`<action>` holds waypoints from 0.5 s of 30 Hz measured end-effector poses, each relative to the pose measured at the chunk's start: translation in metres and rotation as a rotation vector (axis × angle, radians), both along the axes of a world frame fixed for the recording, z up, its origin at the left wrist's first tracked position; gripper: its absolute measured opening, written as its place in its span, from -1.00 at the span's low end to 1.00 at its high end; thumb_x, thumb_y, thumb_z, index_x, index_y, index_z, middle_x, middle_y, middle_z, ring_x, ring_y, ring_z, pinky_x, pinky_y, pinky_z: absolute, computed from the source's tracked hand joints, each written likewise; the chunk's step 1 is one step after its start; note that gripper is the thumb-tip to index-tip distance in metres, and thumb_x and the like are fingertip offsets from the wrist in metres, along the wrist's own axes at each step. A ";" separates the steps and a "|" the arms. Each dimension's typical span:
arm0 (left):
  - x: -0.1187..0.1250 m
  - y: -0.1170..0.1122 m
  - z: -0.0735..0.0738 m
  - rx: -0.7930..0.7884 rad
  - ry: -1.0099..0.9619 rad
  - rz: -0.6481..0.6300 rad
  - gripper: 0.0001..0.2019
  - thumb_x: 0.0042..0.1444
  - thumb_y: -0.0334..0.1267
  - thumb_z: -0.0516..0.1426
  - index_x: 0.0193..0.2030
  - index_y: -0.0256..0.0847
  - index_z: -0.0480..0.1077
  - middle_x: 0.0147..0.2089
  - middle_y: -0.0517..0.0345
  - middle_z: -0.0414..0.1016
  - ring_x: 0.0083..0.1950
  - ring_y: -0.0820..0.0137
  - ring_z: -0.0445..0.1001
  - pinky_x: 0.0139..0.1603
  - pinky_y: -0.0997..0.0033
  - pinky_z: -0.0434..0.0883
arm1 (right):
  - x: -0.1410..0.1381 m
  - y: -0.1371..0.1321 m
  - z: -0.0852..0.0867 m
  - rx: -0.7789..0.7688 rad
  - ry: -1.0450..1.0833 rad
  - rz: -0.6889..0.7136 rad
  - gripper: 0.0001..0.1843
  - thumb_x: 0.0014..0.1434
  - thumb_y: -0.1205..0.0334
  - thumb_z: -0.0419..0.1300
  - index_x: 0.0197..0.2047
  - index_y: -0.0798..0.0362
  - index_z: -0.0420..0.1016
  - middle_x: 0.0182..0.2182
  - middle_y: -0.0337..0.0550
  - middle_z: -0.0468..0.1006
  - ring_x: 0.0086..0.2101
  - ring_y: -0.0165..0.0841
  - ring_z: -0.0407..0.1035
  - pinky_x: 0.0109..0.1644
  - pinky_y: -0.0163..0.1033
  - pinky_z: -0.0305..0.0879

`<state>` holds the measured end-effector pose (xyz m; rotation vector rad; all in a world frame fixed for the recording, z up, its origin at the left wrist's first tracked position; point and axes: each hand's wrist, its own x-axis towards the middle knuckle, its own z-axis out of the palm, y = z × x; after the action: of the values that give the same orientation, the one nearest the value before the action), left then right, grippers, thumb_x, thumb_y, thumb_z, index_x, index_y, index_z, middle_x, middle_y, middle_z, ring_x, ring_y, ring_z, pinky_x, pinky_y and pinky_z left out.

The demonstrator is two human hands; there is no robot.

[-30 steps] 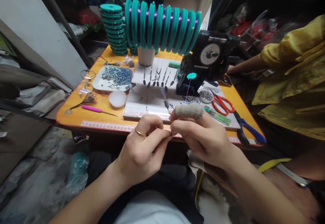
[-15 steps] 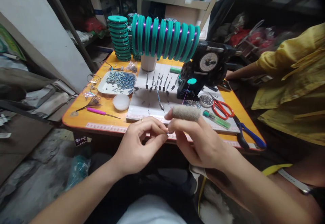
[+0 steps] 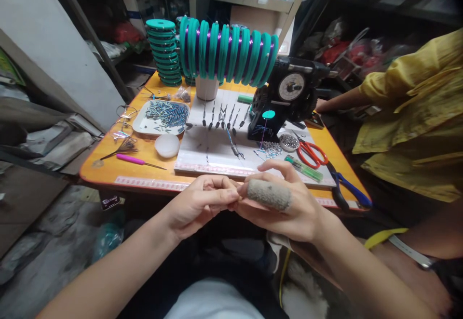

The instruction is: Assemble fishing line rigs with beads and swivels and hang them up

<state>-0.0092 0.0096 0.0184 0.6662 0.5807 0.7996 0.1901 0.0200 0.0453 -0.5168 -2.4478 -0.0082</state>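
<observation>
Pinching left hand (image 3: 197,206) and right hand (image 3: 289,208), fingertips pressed together, anything between them hidden from sight.

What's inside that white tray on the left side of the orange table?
The white tray holds a heap of small blue-grey tube-like pieces, with a few scattered loose. The tray floor under the heap is covered, so anything beneath stays hidden.

Left hand (image 3: 197,206) and right hand (image 3: 289,208) meet fingertip to fingertip at the orange table (image 3: 108,170) edge, pinching something (too small to make out); a grey finger sleeve (image 3: 268,194) covers the right forefinger.
</observation>
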 end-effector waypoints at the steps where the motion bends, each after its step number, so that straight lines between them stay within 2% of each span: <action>1: 0.000 0.001 0.000 0.048 0.014 0.004 -0.76 -0.05 -0.23 0.40 -0.51 -0.32 0.47 -0.52 0.19 0.34 -0.47 0.56 0.26 -0.47 0.59 0.23 | 0.001 -0.001 0.000 -0.033 0.000 -0.028 -0.89 0.24 0.34 0.29 -0.30 -0.09 0.52 -0.32 -0.35 0.63 -0.32 -0.41 0.48 -0.01 -0.11 0.39; 4: 0.001 0.003 0.001 0.279 0.125 0.054 -0.79 0.06 -0.24 0.33 -0.49 -0.29 0.47 -0.40 0.15 0.38 -0.42 0.52 0.31 -0.48 0.57 0.24 | 0.003 -0.006 0.001 -0.158 0.062 -0.084 -0.89 0.23 0.34 0.31 -0.31 -0.08 0.56 -0.38 -0.34 0.62 -0.40 -0.42 0.47 -0.17 -0.17 0.39; 7: 0.001 0.002 0.001 0.531 0.329 0.170 -0.82 0.11 -0.27 0.29 -0.46 -0.27 0.48 -0.21 0.08 0.35 -0.29 0.47 0.39 -0.42 0.54 0.34 | 0.001 -0.009 0.004 -0.355 0.141 -0.059 -0.94 0.21 0.31 0.34 -0.30 -0.01 0.55 -0.43 -0.32 0.58 -0.47 -0.42 0.44 -0.30 -0.23 0.40; 9: 0.003 -0.003 0.000 0.689 0.454 0.276 -0.84 0.14 -0.31 0.27 -0.44 -0.27 0.49 -0.17 0.07 0.30 -0.23 0.44 0.41 -0.35 0.51 0.40 | 0.000 -0.010 0.004 -0.420 0.206 -0.063 -0.93 0.18 0.30 0.37 -0.29 0.01 0.55 -0.44 -0.31 0.55 -0.47 -0.44 0.43 -0.36 -0.28 0.41; 11: 0.005 -0.009 -0.002 0.883 0.576 0.409 -0.90 0.17 -0.39 0.23 -0.38 -0.25 0.49 -0.18 0.08 0.29 -0.22 0.44 0.43 -0.33 0.51 0.43 | -0.001 -0.010 0.005 -0.344 0.284 -0.073 -0.95 0.20 0.36 0.34 -0.26 0.02 0.59 -0.36 -0.24 0.55 -0.39 -0.42 0.47 -0.34 -0.32 0.43; 13: 0.007 -0.014 -0.005 1.115 0.704 0.570 -0.91 0.16 -0.49 0.20 -0.31 -0.25 0.48 -0.21 0.10 0.30 -0.27 0.47 0.42 -0.35 0.53 0.43 | -0.002 -0.008 0.006 -0.216 0.326 -0.077 -0.84 0.25 0.43 0.25 -0.23 0.02 0.63 -0.28 -0.16 0.55 -0.30 -0.40 0.50 -0.29 -0.33 0.45; 15: 0.009 -0.018 -0.008 1.328 0.819 0.711 -0.86 0.15 -0.56 0.19 -0.27 -0.24 0.45 -0.23 0.11 0.32 -0.29 0.49 0.41 -0.33 0.53 0.45 | -0.007 -0.004 0.008 -0.171 0.335 -0.117 -0.80 0.27 0.46 0.20 -0.23 0.04 0.64 -0.25 -0.14 0.54 -0.32 -0.44 0.51 -0.30 -0.36 0.46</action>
<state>-0.0001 -0.0084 0.0102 2.1376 1.0273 1.5960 0.1836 0.0157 0.0532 -0.6778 -2.0988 0.2233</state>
